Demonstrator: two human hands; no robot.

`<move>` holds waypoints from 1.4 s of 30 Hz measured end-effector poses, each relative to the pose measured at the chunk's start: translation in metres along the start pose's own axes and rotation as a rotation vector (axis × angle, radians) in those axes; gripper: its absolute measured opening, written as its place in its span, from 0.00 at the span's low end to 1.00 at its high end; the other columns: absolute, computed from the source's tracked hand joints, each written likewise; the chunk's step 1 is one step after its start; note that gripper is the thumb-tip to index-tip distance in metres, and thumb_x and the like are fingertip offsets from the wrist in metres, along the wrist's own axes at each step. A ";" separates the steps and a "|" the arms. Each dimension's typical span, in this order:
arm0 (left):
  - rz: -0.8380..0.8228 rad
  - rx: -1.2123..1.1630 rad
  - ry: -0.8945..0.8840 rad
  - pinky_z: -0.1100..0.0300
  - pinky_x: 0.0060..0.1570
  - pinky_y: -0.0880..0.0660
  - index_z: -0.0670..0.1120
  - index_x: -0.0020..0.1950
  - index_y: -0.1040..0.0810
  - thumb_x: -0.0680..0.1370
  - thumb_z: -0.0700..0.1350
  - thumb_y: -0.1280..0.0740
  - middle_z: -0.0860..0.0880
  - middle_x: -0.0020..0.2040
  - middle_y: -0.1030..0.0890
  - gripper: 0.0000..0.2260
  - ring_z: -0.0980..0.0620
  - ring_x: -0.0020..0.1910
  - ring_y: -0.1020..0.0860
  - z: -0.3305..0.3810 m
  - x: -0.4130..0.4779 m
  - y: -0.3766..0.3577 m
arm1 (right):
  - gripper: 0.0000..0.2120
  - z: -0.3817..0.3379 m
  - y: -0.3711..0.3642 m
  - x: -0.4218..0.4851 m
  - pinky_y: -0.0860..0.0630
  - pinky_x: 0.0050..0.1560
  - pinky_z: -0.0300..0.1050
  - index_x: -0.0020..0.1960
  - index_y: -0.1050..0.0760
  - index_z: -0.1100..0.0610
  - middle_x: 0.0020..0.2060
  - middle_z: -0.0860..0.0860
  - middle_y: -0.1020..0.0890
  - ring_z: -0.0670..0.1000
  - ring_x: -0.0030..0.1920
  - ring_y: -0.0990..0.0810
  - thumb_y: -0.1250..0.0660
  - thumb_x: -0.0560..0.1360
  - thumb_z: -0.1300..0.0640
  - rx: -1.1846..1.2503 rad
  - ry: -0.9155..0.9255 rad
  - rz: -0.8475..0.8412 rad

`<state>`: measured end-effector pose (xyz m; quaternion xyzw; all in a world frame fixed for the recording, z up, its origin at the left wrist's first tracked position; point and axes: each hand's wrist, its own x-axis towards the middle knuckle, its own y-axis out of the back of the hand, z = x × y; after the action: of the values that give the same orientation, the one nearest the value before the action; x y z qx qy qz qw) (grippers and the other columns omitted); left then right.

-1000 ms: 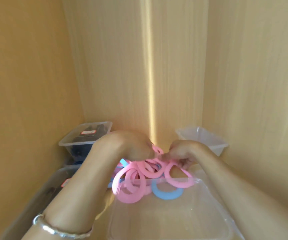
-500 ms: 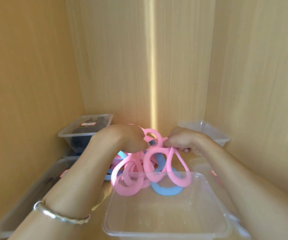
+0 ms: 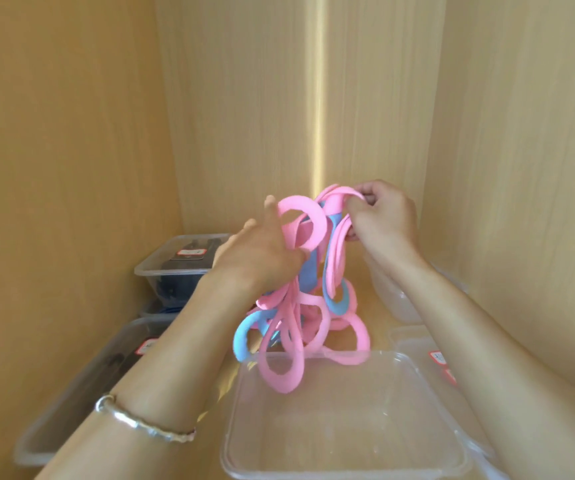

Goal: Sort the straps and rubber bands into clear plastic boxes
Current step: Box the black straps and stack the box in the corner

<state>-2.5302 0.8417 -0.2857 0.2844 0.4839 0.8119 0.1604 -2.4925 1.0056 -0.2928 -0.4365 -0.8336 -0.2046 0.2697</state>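
Right hand (image 3: 381, 225) pinching, left hand (image 3: 262, 259) seemingly hooked through, a dangling tangle of flat pink and blue loops (image 3: 316, 221).

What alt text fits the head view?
The left hand and right hand hold a tangled bunch of pink and blue rubber bands above a clear plastic box in a wooden cabinet. Lidded boxes with dark contents sit at left.

Red label (image 3: 192, 252) too small to read, rear left box (image 3: 175, 271) contents dark, indistinct, right box (image 3: 414, 341) partly hidden by forearm (image 3: 487, 341)
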 end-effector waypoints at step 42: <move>0.215 -0.369 0.032 0.48 0.40 0.20 0.45 0.52 0.32 0.77 0.43 0.48 0.40 0.43 0.21 0.08 0.42 0.33 0.19 0.005 0.000 0.001 | 0.29 -0.025 0.021 -0.011 0.27 0.49 0.41 0.71 0.32 0.52 0.63 0.52 0.24 0.50 0.48 0.18 0.31 0.74 0.44 -0.467 -0.016 -0.694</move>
<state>-2.5268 0.8450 -0.2833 0.2873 0.2964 0.9036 0.1143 -2.4630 0.9955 -0.2784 -0.1805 -0.8646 -0.4633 0.0720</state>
